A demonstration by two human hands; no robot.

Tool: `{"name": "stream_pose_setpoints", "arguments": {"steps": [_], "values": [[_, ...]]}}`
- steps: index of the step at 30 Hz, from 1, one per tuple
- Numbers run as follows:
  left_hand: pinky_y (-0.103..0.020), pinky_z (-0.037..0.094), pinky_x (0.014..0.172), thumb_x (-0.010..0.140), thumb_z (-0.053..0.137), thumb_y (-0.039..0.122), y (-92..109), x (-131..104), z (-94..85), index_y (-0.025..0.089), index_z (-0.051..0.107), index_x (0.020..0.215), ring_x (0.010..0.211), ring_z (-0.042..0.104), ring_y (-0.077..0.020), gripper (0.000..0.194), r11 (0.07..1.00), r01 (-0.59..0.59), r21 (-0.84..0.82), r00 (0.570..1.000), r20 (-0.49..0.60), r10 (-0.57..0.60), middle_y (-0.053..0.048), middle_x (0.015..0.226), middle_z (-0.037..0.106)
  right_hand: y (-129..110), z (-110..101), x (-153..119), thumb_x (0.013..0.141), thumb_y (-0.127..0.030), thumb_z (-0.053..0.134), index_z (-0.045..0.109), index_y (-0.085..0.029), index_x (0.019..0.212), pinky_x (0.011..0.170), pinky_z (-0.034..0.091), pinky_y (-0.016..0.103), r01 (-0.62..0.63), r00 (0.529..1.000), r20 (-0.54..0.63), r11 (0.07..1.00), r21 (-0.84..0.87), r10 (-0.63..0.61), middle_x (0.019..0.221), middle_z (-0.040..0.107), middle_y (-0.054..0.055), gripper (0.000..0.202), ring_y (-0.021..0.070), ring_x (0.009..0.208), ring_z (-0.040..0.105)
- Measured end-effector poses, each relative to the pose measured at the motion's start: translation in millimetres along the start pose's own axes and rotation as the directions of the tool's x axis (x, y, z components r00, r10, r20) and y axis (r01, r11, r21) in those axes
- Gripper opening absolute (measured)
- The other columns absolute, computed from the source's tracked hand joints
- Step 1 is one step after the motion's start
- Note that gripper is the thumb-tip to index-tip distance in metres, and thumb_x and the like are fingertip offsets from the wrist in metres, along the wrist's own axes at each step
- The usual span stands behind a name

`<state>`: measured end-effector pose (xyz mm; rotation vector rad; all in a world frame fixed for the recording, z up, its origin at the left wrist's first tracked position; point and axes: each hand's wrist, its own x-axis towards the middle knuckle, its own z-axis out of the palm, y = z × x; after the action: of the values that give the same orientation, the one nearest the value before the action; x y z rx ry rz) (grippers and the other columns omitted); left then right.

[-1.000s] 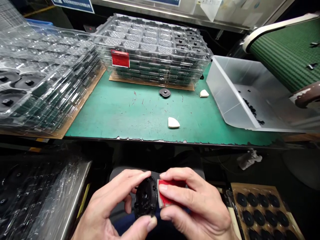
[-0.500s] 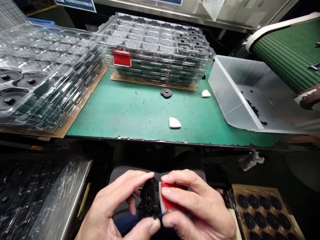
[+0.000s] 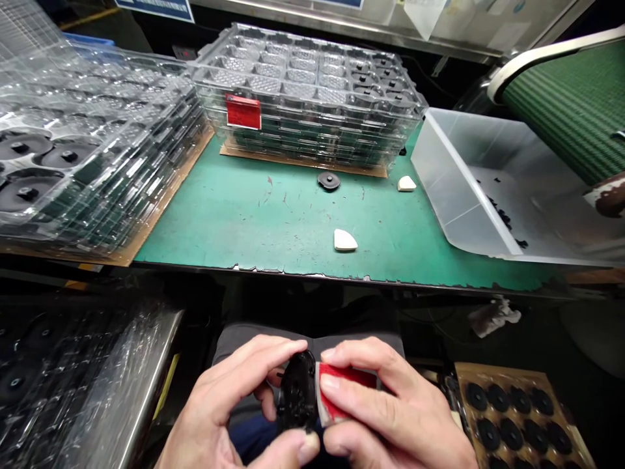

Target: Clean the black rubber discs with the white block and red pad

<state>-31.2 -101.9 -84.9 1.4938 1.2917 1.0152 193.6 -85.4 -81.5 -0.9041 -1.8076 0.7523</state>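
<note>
Left hand: my left hand (image 3: 229, 407) sits at lower centre of the frame, its grip pinched round the black round part (image 3: 296, 398), thumb below and forefinger on top.
Right hand: my right hand (image 3: 390, 417) is clenched on a red pad (image 3: 342, 394) pressed against the part's right edge.
Progress: I judge this piece mid-way; it is held over my lap, well below the worktop (image 3: 273, 221), not yet set in any tray.
Left stack: clear trays (image 3: 88, 156) at upper left already hold black discs.
Centre stack: more trays (image 3: 307, 98) at upper centre, the top one filled only at its right end, a red tag (image 3: 243, 112) on the front.
Loose items: one black disc (image 3: 329, 180) and two white wedges (image 3: 345, 240) lie on the mat.
Right: a clear bin (image 3: 439, 176) with black bits, a green belt (image 3: 571, 104) above it, and a cardboard tray of discs (image 3: 517, 417) at lower right.
Obstructions: nothing lies between my hands and the trays.
</note>
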Motion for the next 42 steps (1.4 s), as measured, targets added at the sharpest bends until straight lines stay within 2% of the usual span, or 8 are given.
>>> {"name": "stream_pose_setpoints", "arguments": {"steps": [10, 14, 21, 26, 30, 34, 38, 42], "values": [[-0.019, 0.067, 0.070, 0.077, 0.087, 0.020, -1.2, -2.2, 1.9, 0.048, 0.073, 0.136, 0.077, 0.077, -0.0149, 0.067, 0.999, -0.025, -0.042, 0.999, 0.026, 0.026, 0.005, 0.116, 0.082, -3.2, -2.3, 1.5, 0.097, -0.021, 0.081, 0.081, -0.018, 0.127, 0.078, 0.069, 0.035, 0.014, 1.000, -0.001, 0.998, -0.057, -0.014, 0.117, 0.078, 0.015, 0.030, 0.0245, 0.098, 0.078], [-0.016, 0.065, 0.071, 0.077, 0.089, 0.024, -1.3, -2.5, 2.8, 0.052, 0.072, 0.136, 0.081, 0.078, -0.0139, 0.068, 0.999, -0.004, -0.046, 1.000, 0.018, 0.005, 0.008, 0.117, 0.082, -4.8, -1.7, 2.6, 0.097, -0.024, 0.083, 0.081, -0.022, 0.126, 0.073, 0.069, 0.034, 0.005, 0.999, -0.038, 0.995, -0.103, -0.009, 0.112, 0.080, 0.013, 0.029, 0.0240, 0.091, 0.078], [-0.014, 0.065, 0.074, 0.078, 0.089, 0.024, -0.3, -1.9, 5.2, 0.054, 0.073, 0.134, 0.082, 0.079, -0.0131, 0.066, 0.995, 0.031, -0.097, 0.999, 0.035, -0.028, 0.009, 0.117, 0.083, 7.8, 2.9, -4.3, 0.105, -0.036, 0.072, 0.080, -0.021, 0.128, 0.069, 0.069, 0.030, 0.142, 0.985, -0.071, 0.973, -0.184, -0.157, 0.109, 0.079, 0.014, 0.028, 0.0219, 0.088, 0.078], [-0.014, 0.064, 0.074, 0.079, 0.088, 0.022, 1.8, -1.5, 6.5, 0.053, 0.073, 0.133, 0.083, 0.078, -0.0127, 0.064, 0.991, 0.050, -0.123, 0.998, 0.054, -0.044, 0.009, 0.115, 0.083, 3.2, -0.5, -4.1, 0.101, -0.030, 0.077, 0.080, -0.026, 0.131, 0.073, 0.069, 0.034, 0.051, 0.997, -0.042, 0.982, -0.182, -0.060, 0.113, 0.079, 0.013, 0.030, 0.0245, 0.092, 0.080], [-0.015, 0.064, 0.073, 0.080, 0.088, 0.023, 2.0, -0.8, 6.9, 0.052, 0.073, 0.134, 0.083, 0.077, -0.0131, 0.063, 0.990, 0.047, -0.135, 0.997, 0.059, -0.040, 0.009, 0.114, 0.082, 2.7, -1.0, -4.5, 0.104, -0.036, 0.074, 0.081, -0.026, 0.129, 0.070, 0.068, 0.031, 0.099, 0.992, -0.053, 0.976, -0.196, -0.112, 0.108, 0.080, 0.012, 0.028, 0.0223, 0.088, 0.079], [-0.015, 0.063, 0.074, 0.079, 0.089, 0.024, 1.7, 1.9, 6.7, 0.053, 0.073, 0.134, 0.084, 0.078, -0.0137, 0.065, 0.991, 0.017, -0.131, 0.997, 0.073, -0.007, 0.009, 0.115, 0.083, -1.5, -4.5, -1.1, 0.102, -0.030, 0.077, 0.081, -0.025, 0.128, 0.073, 0.069, 0.033, 0.053, 0.997, -0.042, 0.977, -0.205, -0.063, 0.110, 0.080, 0.012, 0.027, 0.0233, 0.090, 0.080], [-0.015, 0.063, 0.075, 0.077, 0.091, 0.026, 2.8, 3.6, 6.4, 0.056, 0.073, 0.133, 0.085, 0.079, -0.0139, 0.066, 0.993, 0.034, -0.114, 0.998, 0.058, -0.027, 0.011, 0.118, 0.083, -5.3, -9.6, 3.6, 0.101, -0.030, 0.078, 0.083, -0.028, 0.124, 0.068, 0.067, 0.025, 0.054, 0.998, 0.031, 0.974, -0.219, -0.048, 0.103, 0.081, 0.007, 0.023, 0.0177, 0.079, 0.079], [-0.014, 0.063, 0.077, 0.075, 0.094, 0.028, 3.6, 1.5, 7.5, 0.054, 0.077, 0.129, 0.089, 0.081, -0.0157, 0.062, 0.989, 0.049, -0.136, 0.998, 0.037, -0.045, 0.010, 0.117, 0.085, -2.3, -8.2, 0.5, 0.103, -0.032, 0.076, 0.082, -0.026, 0.123, 0.074, 0.069, 0.030, 0.073, 0.997, -0.005, 0.972, -0.225, -0.076, 0.110, 0.081, 0.010, 0.022, 0.0214, 0.089, 0.080]]}}
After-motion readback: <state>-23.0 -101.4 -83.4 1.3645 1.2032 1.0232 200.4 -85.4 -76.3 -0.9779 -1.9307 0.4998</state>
